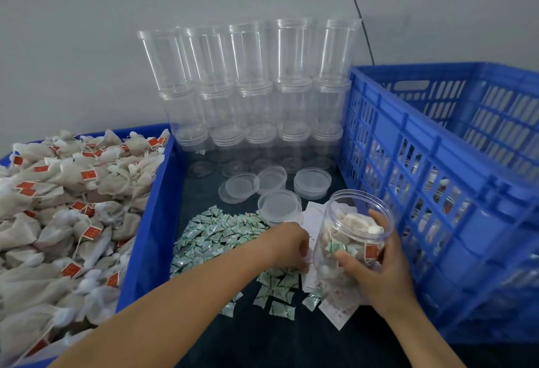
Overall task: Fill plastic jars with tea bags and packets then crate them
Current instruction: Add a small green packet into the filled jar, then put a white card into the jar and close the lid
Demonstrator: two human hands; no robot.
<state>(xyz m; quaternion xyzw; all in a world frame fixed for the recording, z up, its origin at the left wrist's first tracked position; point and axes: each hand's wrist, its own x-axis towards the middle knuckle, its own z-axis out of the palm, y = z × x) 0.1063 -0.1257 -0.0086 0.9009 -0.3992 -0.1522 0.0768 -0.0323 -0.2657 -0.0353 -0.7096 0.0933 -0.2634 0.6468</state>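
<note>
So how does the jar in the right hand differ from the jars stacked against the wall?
The held jar is gripped by the right hand, tilted, open mouth up; the stacked jars stand in tiers. The held jar contains tea bags and a green packet; the stacked jars look empty. Both are clear plastic.

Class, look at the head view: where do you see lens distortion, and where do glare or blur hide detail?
Head view: wide-angle bending bows the crate rim and leans the empty jars; soft, even light, faint shadows; the jars' clear walls wash into the wall; left hand slightly blurred.
</note>
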